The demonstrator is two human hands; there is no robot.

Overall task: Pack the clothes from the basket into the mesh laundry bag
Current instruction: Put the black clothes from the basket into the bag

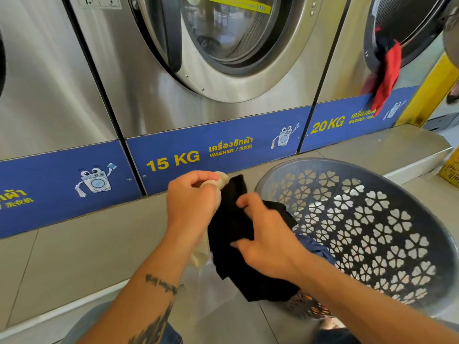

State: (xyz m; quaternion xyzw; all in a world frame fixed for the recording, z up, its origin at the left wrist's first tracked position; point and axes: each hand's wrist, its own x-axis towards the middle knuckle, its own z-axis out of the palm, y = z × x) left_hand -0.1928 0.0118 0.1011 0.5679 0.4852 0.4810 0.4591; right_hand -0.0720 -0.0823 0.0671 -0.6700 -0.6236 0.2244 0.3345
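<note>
A black garment [233, 229] hangs between my two hands, in front of the washers. My left hand [192, 199] pinches the pale, see-through mesh laundry bag [206, 264] by its bunched top edge, and the bag droops below it. My right hand [263, 234] grips the black garment from the right, pressing it against the bag's opening. The grey plastic basket [387, 209] with flower-shaped holes lies tipped on its side to the right. A blue piece of clothing [315, 247] shows at its mouth behind my right wrist.
A row of steel front-loading washers [223, 70] stands on a raised tiled step directly ahead. Red and dark clothes [387, 70] hang out of the open right-hand machine. A yellow crate [450, 167] sits at the far right edge. My knees are at the bottom.
</note>
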